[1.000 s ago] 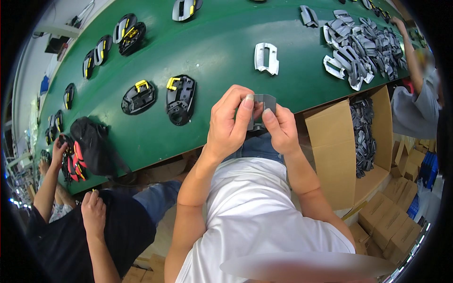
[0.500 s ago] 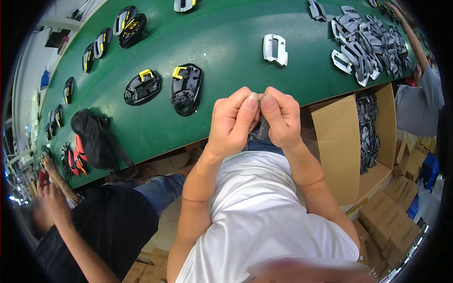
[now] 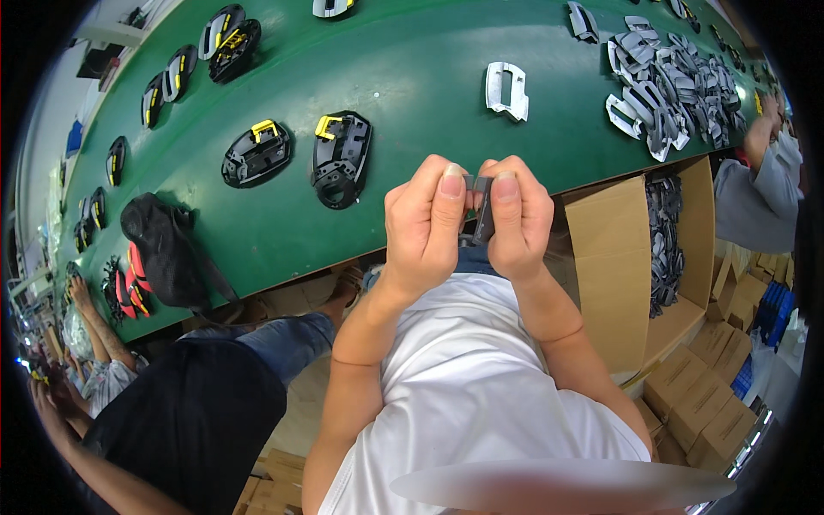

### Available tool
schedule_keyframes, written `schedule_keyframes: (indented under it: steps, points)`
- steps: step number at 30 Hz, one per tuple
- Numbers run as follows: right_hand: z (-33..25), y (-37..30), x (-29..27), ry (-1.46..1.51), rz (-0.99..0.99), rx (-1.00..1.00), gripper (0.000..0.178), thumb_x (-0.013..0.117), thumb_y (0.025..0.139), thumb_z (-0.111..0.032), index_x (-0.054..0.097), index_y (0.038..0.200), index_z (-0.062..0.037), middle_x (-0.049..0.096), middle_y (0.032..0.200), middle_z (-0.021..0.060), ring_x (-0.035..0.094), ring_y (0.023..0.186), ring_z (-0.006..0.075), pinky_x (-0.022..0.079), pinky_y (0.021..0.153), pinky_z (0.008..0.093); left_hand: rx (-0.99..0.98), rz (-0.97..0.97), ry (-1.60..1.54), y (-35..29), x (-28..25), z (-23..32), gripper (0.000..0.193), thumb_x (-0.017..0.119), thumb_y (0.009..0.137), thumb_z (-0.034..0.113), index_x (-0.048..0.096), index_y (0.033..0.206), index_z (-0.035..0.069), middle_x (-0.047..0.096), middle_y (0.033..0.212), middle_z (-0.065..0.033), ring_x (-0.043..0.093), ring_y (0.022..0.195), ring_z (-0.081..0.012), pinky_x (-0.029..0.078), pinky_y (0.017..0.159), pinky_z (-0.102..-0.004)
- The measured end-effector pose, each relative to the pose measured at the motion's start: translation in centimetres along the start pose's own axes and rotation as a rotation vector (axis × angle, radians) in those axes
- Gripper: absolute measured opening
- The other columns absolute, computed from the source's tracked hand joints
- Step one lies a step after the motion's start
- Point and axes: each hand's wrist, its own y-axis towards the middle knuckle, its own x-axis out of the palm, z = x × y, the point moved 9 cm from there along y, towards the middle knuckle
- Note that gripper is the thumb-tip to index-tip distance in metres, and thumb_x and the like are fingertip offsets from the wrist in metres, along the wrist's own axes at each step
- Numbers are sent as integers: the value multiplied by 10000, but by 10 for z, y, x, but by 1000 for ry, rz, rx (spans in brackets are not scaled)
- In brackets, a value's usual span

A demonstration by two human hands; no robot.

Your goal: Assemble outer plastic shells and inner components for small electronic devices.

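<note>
Both my hands grip a dark grey plastic part (image 3: 482, 225) in front of my waist, close to the table's near edge. My left hand (image 3: 426, 219) has its thumb pressed on one side of it, and my right hand (image 3: 521, 215) pinches the other side. The curled fingers hide much of the part. Beyond my hands lies a light grey frame-shaped plastic piece (image 3: 507, 91) with a long slot. To the left of my hands rest two black oval housings, one upright (image 3: 342, 160) and one slanted (image 3: 257, 154), each with a yellow clip at its far end.
A heap of grey plastic pieces (image 3: 678, 94) covers the green table's (image 3: 412, 94) right end. An open cardboard box (image 3: 608, 266) of dark parts stands below it. A black bag (image 3: 163, 249) lies at left. Co-workers sit at left (image 3: 189, 412) and right (image 3: 760, 184).
My thumbs have moved apart, and more of the dark grey part shows between my hands. The co-workers' arms at left and right have shifted. The view has moved slightly.
</note>
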Motion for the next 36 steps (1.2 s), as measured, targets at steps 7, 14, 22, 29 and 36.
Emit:
schedule_keyframes:
  steps: [7, 14, 22, 29, 36]
  points:
    - [0, 3, 2, -50, -15, -3, 267, 433, 962, -155, 459, 745, -2, 434, 594, 24, 357, 519, 82, 313, 465, 241, 112, 29, 158, 6, -1, 7, 258, 449, 956, 147, 494, 750, -3, 490, 594, -32, 421, 483, -76, 339, 437, -227]
    - [5, 4, 9, 5, 18, 33, 307, 437, 959, -152, 409, 690, -9, 379, 563, 33, 317, 492, 101, 294, 445, 257, 128, 47, 104, 3, -6, 2, 209, 489, 923, 91, 510, 743, -14, 502, 565, -57, 466, 466, -117, 376, 444, -252]
    - [4, 3, 9, -47, 30, 8, 314, 426, 964, -161, 397, 688, -14, 371, 567, 25, 319, 498, 91, 290, 445, 252, 187, 76, 135, 2, -5, 5, 314, 428, 966, 165, 448, 697, 4, 442, 561, -2, 362, 459, -41, 288, 406, -209]
    - [15, 2, 8, 34, 41, 71, 309, 445, 959, -170, 413, 693, -15, 389, 565, 34, 346, 489, 97, 301, 444, 255, 168, 59, 108, 5, -6, 3, 202, 481, 917, 73, 498, 735, -14, 471, 545, -45, 450, 454, -109, 365, 431, -244]
    - [-9, 9, 8, -329, 8, -165, 248, 508, 909, -106, 459, 689, -5, 429, 574, 89, 394, 469, 176, 328, 440, 286, 186, 89, 287, 14, -5, -1, 236, 479, 919, 80, 460, 701, -9, 416, 526, -58, 377, 440, -108, 315, 419, -282]
